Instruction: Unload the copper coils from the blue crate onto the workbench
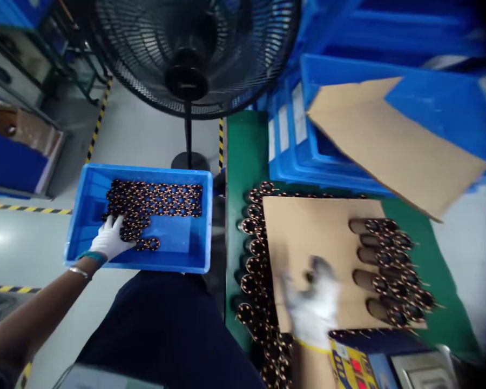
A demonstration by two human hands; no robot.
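Observation:
My left hand [111,239], in a white glove, rests on the dark ring-shaped parts with copper dots [157,200] inside a blue bin [188,265]. Its fingers are spread over parts at the bin's left side; whether it grips one is hidden. My right hand [316,302], gloved and smeared by motion, is over a cardboard sheet [308,227] on the green table. A dark blurred shape shows at its fingers. More ring-shaped parts [389,259] stand on the sheet's right side, and others [249,281] line the table left of the sheet.
A black fan [186,70] stands beyond the bin. Stacked blue crates [340,70] with a folded cardboard piece [397,140] are at the back right. A yellow box [354,367] lies by my right forearm. The green table's left edge [233,178] runs beside the bin.

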